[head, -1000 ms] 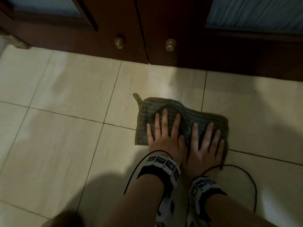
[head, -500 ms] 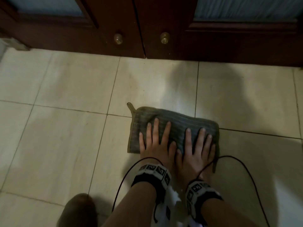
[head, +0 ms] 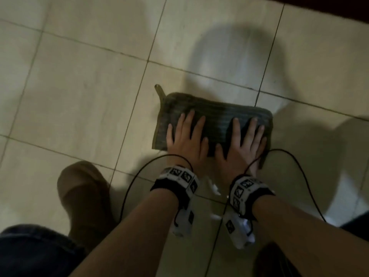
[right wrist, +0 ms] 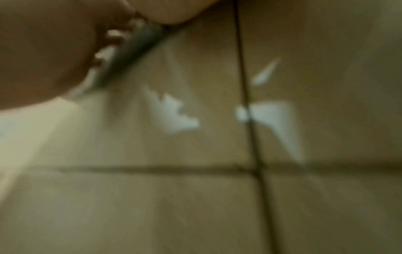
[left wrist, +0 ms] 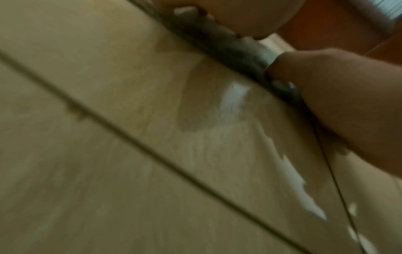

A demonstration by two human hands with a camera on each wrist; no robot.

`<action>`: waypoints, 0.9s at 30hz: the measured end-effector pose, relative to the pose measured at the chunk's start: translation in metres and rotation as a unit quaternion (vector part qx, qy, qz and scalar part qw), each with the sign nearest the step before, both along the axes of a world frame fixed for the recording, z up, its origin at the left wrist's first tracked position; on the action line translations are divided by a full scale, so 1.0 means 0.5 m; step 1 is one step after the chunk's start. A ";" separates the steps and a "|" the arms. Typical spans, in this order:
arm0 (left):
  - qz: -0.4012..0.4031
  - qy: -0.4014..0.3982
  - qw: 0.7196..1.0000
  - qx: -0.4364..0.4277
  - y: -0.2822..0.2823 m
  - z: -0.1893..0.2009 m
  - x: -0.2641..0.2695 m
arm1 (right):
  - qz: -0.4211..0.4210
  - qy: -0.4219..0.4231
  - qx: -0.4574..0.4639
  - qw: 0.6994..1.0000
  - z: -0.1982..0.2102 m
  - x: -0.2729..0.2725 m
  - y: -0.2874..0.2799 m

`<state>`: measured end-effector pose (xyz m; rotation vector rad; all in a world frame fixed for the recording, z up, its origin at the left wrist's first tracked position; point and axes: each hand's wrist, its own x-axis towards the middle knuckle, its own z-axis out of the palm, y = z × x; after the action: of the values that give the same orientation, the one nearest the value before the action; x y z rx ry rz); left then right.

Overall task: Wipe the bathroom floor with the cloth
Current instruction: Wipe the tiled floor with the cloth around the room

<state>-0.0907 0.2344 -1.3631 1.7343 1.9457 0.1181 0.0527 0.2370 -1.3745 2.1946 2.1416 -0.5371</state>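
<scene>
Two hands lie flat on a dark green striped cloth spread on the pale tiled floor. The left hand presses on the cloth's left half with straight, splayed fingers, grasping nothing; the right hand does likewise on the right half, its outer edge near the cloth's right border. Both heels of the hands sit at the cloth's near edge. The thumbs are close but apart.

Around them: a brown slipper stands on the tiles near and to the left of the left forearm, well apart from the cloth. Thin black cables loop over the floor from the marked wristbands on both wrists. A dark wooden strip crosses the far right corner. Small bright wet patches glint on the tile below the wrists.

Folded into a rectangle, the cloth has its long axis running left to right across the person, slightly tilted, the right end nearer. A small loop sticks out from its far left corner, pointing away. It straddles a grout line at its far right edge.
</scene>
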 end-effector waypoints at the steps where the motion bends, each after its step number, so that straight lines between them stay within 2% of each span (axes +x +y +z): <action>1: 0.007 -0.007 1.000 0.018 0.009 0.002 -0.007 | -0.004 0.024 0.001 1.000 0.005 0.001 0.006; 4: -0.012 0.025 0.999 0.025 0.037 -0.014 -0.025 | 0.022 0.101 0.052 0.993 0.010 0.009 0.033; 7: -0.027 0.094 0.995 -0.004 0.041 -0.033 -0.027 | 0.090 0.035 0.050 0.994 -0.011 0.015 0.044; 9: -0.017 0.104 0.994 -0.001 0.017 -0.035 -0.022 | 0.098 -0.015 0.042 0.994 -0.019 0.010 0.024; 13: 0.019 0.098 0.995 -0.019 -0.127 -0.024 0.000 | 0.108 -0.002 0.047 0.993 -0.019 0.019 -0.105; 16: 0.056 0.101 0.992 -0.051 -0.265 -0.016 0.013 | 0.164 0.006 0.027 0.986 -0.017 0.036 -0.227; 18: 0.062 0.109 0.989 -0.074 -0.311 -0.016 0.010 | 0.183 -0.004 -0.004 0.983 -0.015 0.039 -0.269; 23: 0.049 0.102 0.990 -0.086 -0.278 -0.016 -0.021 | 0.171 -0.013 -0.046 0.984 0.000 0.014 -0.245; 27: 0.084 0.109 0.988 -0.070 -0.188 -0.023 -0.070 | 0.162 -0.002 -0.031 0.986 0.006 -0.048 -0.153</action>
<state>-0.1255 0.1405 -1.3747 1.5444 2.2004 -0.1518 0.0289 0.1604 -1.3715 1.7609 2.3754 -0.5670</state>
